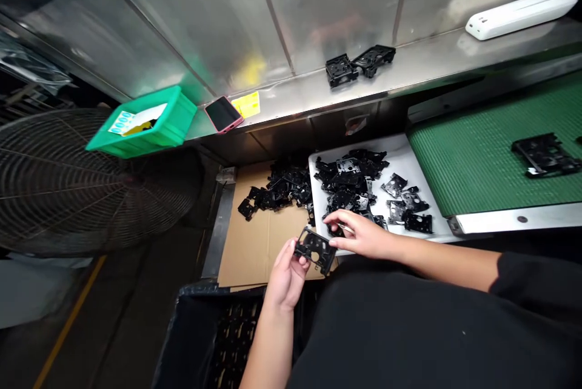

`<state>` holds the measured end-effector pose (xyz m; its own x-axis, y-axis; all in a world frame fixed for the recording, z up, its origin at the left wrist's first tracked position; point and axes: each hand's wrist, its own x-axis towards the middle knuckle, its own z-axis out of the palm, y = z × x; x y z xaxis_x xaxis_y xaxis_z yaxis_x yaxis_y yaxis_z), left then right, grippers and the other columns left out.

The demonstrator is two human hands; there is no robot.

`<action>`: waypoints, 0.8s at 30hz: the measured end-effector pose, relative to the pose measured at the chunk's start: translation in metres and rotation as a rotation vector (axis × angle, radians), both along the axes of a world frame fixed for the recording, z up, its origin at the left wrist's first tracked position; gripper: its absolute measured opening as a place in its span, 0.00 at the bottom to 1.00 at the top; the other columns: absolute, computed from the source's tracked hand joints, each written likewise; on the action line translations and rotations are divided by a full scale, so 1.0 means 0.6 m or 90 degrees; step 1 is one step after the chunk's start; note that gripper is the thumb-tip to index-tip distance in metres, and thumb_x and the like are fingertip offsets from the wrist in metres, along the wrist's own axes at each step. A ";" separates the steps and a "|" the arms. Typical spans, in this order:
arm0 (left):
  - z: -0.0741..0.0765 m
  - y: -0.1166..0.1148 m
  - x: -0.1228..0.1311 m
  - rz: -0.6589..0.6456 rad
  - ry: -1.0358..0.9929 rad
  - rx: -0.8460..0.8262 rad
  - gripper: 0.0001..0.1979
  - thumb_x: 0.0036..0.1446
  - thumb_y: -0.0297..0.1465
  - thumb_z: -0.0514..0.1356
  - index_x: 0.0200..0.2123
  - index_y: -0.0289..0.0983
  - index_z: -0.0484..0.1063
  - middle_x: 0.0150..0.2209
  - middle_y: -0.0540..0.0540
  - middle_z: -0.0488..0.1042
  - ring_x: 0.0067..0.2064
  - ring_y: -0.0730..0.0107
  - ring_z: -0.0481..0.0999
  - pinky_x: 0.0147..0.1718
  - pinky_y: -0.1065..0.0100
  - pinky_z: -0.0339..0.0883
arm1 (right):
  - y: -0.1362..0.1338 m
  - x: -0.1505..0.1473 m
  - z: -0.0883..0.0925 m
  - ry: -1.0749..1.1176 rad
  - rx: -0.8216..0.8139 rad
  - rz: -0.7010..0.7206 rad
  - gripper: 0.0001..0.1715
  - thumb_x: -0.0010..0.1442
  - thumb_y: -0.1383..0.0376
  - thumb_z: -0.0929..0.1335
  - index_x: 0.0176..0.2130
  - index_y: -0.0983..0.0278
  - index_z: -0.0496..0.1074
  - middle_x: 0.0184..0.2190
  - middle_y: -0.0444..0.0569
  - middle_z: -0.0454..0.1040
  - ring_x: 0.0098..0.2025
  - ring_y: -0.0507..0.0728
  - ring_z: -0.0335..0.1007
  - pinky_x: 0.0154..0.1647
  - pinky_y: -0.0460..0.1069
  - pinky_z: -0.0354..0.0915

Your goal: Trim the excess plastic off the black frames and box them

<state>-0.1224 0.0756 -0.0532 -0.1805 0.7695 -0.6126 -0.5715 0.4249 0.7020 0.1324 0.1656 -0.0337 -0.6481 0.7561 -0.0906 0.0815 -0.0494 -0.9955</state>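
My left hand [290,271] is closed around the left edge of a black plastic frame [315,249], with the thumb on top and fingers beneath. The frame has cut-out openings and is tilted, held above the front edge of the cardboard. My right hand [357,233] is at the frame's right side, its thumb close to the corner. The right fingers are curled, and a thin pale thing shows among them, too small to name. Just beyond, a white tray [393,149] holds a heap of black plastic parts [348,183], with several lying apart at its right.
More black parts [288,186] lie on cardboard [248,240]. A green conveyor belt [482,152] carries another part at right. The metal ledge holds a green bin [150,140], a phone [222,114] and two black assemblies [359,66]. A dark crate [191,328] stands below; a large fan [91,183] is left.
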 end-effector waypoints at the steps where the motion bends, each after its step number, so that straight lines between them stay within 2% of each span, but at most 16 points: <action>1: 0.015 0.000 0.020 -0.025 -0.024 -0.011 0.12 0.72 0.36 0.66 0.52 0.34 0.76 0.42 0.47 0.78 0.32 0.74 0.76 0.29 0.71 0.75 | 0.007 0.002 0.006 0.024 -0.019 0.015 0.27 0.66 0.53 0.77 0.59 0.61 0.73 0.47 0.48 0.73 0.42 0.54 0.68 0.43 0.50 0.69; 5: 0.055 0.010 0.082 -0.096 -0.086 -0.044 0.12 0.74 0.37 0.65 0.51 0.34 0.76 0.35 0.51 0.75 0.24 0.81 0.66 0.21 0.76 0.64 | 0.027 0.022 0.038 0.107 -0.097 0.093 0.24 0.68 0.52 0.75 0.57 0.64 0.76 0.41 0.43 0.74 0.43 0.52 0.71 0.49 0.50 0.70; 7: 0.060 0.016 0.100 -0.113 -0.101 -0.056 0.14 0.74 0.40 0.64 0.50 0.34 0.76 0.31 0.53 0.73 0.22 0.82 0.62 0.19 0.77 0.61 | 0.031 0.035 0.052 0.130 -0.135 0.120 0.22 0.66 0.54 0.77 0.52 0.65 0.79 0.39 0.42 0.76 0.41 0.52 0.72 0.48 0.49 0.69; 9: 0.057 0.022 0.113 -0.107 -0.102 -0.050 0.18 0.74 0.45 0.63 0.51 0.35 0.77 0.32 0.51 0.74 0.23 0.79 0.66 0.21 0.75 0.65 | 0.026 0.046 0.058 0.146 -0.176 0.115 0.19 0.62 0.56 0.80 0.47 0.66 0.81 0.39 0.42 0.78 0.42 0.52 0.73 0.48 0.49 0.69; 12: 0.047 0.029 0.129 -0.074 -0.082 0.000 0.28 0.71 0.56 0.62 0.58 0.39 0.76 0.41 0.43 0.81 0.35 0.67 0.81 0.31 0.64 0.79 | 0.010 0.059 0.050 0.169 -0.245 0.041 0.18 0.59 0.57 0.82 0.42 0.65 0.80 0.39 0.43 0.80 0.40 0.52 0.73 0.42 0.48 0.70; 14: 0.040 0.033 0.141 -0.069 -0.063 0.038 0.34 0.68 0.61 0.60 0.62 0.43 0.77 0.48 0.38 0.83 0.46 0.56 0.85 0.40 0.55 0.84 | -0.003 0.065 0.041 0.186 -0.297 -0.026 0.18 0.64 0.57 0.80 0.44 0.65 0.77 0.33 0.41 0.76 0.31 0.48 0.68 0.31 0.44 0.65; 16: 0.039 0.033 0.154 -0.073 -0.043 0.078 0.41 0.62 0.68 0.59 0.64 0.46 0.77 0.57 0.36 0.82 0.56 0.47 0.84 0.47 0.49 0.85 | -0.012 0.071 0.033 0.207 -0.349 -0.086 0.16 0.72 0.56 0.75 0.46 0.66 0.75 0.28 0.37 0.68 0.23 0.45 0.56 0.21 0.41 0.55; 18: 0.042 0.031 0.168 -0.072 -0.016 0.134 0.52 0.48 0.75 0.62 0.67 0.50 0.75 0.66 0.38 0.78 0.67 0.41 0.78 0.54 0.48 0.83 | -0.016 0.075 0.030 0.234 -0.389 -0.139 0.16 0.76 0.55 0.71 0.47 0.66 0.73 0.27 0.35 0.64 0.20 0.43 0.50 0.18 0.40 0.50; 19: 0.046 0.030 0.174 -0.070 0.001 0.165 0.57 0.40 0.75 0.67 0.69 0.52 0.73 0.70 0.40 0.74 0.71 0.40 0.74 0.58 0.48 0.82 | -0.016 0.076 0.030 0.248 -0.402 -0.161 0.15 0.77 0.55 0.71 0.47 0.66 0.73 0.27 0.36 0.64 0.20 0.43 0.51 0.18 0.39 0.51; 21: 0.055 0.028 0.186 -0.063 0.045 0.222 0.64 0.31 0.64 0.80 0.73 0.60 0.67 0.75 0.46 0.68 0.75 0.42 0.69 0.66 0.52 0.77 | -0.016 0.075 0.033 0.270 -0.421 -0.195 0.14 0.77 0.57 0.71 0.47 0.67 0.74 0.28 0.37 0.66 0.21 0.43 0.52 0.18 0.39 0.53; 22: 0.060 0.029 0.192 -0.057 0.069 0.243 0.65 0.32 0.55 0.85 0.74 0.63 0.63 0.76 0.48 0.67 0.75 0.45 0.69 0.68 0.53 0.75 | -0.016 0.074 0.036 0.278 -0.427 -0.204 0.13 0.77 0.57 0.71 0.47 0.67 0.74 0.28 0.37 0.66 0.21 0.43 0.53 0.18 0.39 0.53; 24: 0.067 0.032 0.202 -0.039 0.107 0.271 0.62 0.42 0.41 0.85 0.76 0.68 0.57 0.75 0.50 0.68 0.73 0.52 0.72 0.71 0.55 0.71 | -0.019 0.071 0.042 0.288 -0.435 -0.212 0.13 0.77 0.58 0.72 0.47 0.67 0.73 0.28 0.36 0.65 0.21 0.43 0.52 0.18 0.39 0.51</action>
<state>-0.0011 0.0946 -0.0129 -0.1972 0.9585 -0.2060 -0.4174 0.1081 0.9023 0.1750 0.1543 -0.0087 -0.4879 0.7860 -0.3798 -0.4381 -0.5968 -0.6723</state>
